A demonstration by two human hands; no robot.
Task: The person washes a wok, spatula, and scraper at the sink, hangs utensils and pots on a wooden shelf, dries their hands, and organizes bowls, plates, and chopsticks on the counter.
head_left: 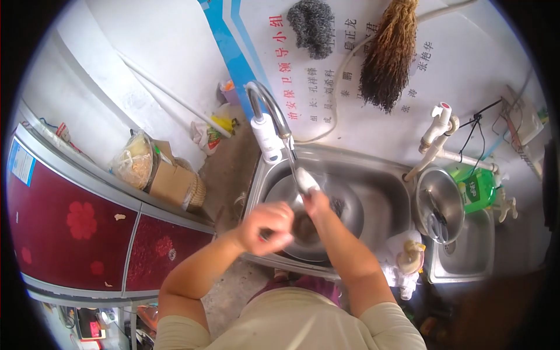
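My right hand (316,203) is closed around a small white object (305,179) whose kind I cannot make out. It is held in the water stream from the curved metal faucet (282,125). To the left, over the near rim of a wide metal basin (351,230), my left hand (268,224) is curled and slightly blurred. A dark spot shows at its fingers, but what they hold, if anything, is unclear. The basin sits inside the steel sink (388,198), and something dark lies in it beside my right wrist.
Right of the sink, a steel bowl (452,204) with utensils stands by a green bottle (479,189) and a small second sink (466,268). A straw brush (392,55) and a steel scourer (312,28) are by the wall. A red-fronted cabinet (76,216) is at left.
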